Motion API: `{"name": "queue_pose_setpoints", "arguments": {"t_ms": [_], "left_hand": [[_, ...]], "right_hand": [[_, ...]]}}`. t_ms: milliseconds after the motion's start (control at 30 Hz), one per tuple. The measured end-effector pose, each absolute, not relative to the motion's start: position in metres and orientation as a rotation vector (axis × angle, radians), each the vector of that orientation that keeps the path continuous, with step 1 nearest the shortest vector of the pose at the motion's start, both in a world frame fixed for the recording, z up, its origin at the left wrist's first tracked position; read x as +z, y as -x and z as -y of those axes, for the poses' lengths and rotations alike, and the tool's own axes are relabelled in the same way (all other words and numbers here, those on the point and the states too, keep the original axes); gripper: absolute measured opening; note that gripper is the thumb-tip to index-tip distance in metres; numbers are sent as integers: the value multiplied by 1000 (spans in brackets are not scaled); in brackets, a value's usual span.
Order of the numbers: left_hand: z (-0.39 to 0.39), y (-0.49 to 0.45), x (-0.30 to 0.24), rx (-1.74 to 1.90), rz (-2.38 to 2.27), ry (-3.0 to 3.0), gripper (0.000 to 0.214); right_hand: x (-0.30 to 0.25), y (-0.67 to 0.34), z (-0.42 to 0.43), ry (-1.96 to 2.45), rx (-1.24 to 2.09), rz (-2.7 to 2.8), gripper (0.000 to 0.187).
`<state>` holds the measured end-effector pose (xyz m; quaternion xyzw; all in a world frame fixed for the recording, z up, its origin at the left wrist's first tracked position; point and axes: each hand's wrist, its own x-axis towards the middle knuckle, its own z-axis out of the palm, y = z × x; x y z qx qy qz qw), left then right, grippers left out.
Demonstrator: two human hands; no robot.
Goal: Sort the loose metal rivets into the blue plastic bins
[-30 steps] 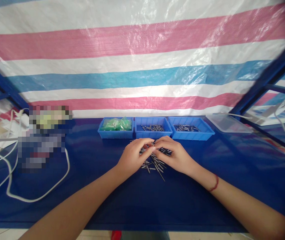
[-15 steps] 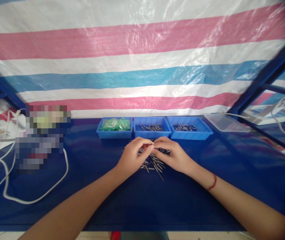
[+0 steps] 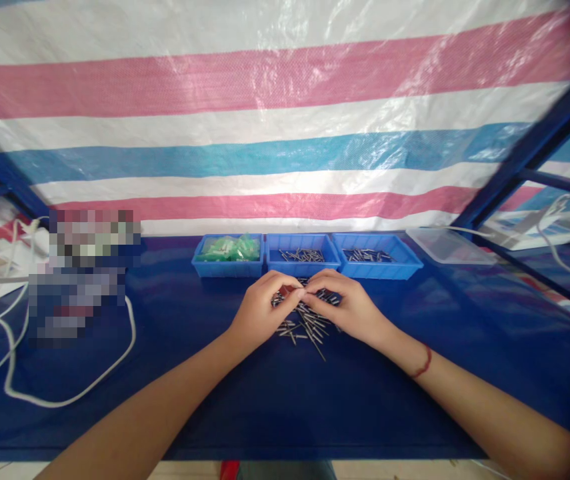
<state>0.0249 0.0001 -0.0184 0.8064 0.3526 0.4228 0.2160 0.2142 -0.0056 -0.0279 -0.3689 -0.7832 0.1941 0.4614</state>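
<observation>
- Clock directions are taken from where the fingertips meet, with twelve pointing away from the person across the blue table (image 3: pixel 315 417).
- At twelve, just beyond the hands, stands the middle blue tray (image 3: pixel 303 269) with slim metal pieces (image 3: pixel 307 256) in it.
- At ten is the left blue tray (image 3: pixel 228 271), filled with green packets (image 3: pixel 235 249); at two, the right blue tray (image 3: pixel 383 271) holds more short metal pieces (image 3: pixel 367 255). The three trays form a row.
- Between two and three, past the right tray, a clear plastic lid (image 3: pixel 447 248) lies flat.
- A white cable (image 3: pixel 57 404) loops over the table at eight, well apart from the left hand (image 3: pixel 257 308); pixelated items (image 3: pixel 77 300) sit around nine.
- A striped sheet (image 3: pixel 285 160) hangs behind everything at twelve.
- The pile of metal pins (image 3: pixel 309 325) lies on the table under and between the left hand and the right hand (image 3: pixel 349 305), which block the view of part of it.
- Pins fan out from beneath the fingertips toward six, one long pin (image 3: pixel 321 353) reaching farthest at five; others show through the gaps between thumbs and forefingers.
- Both hands are curled, thumb and finger ends brought together and the two hands meeting at the tips; whether they pinch something small I cannot tell.
</observation>
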Motion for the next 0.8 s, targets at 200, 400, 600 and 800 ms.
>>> {"name": "queue_pose_setpoints", "arguments": {"t_ms": [200, 400, 600, 800], "left_hand": [[-4, -24, -20, 1142, -1022, -2244, 13], [-3, -22, -23, 923, -1119, -2468, 27], [1, -20, -21, 596, -1274, -2694, 34], [-1, -18, -24, 495, -1328, -2761, 29]], "right_hand": [[-21, -216, 7, 932, 499, 1852, 10], [-13, -231, 0, 1002, 334, 1799, 16], [-7, -269, -20, 1253, -88, 1650, 17], [-15, -299, -38, 1518, -407, 1595, 23]]}}
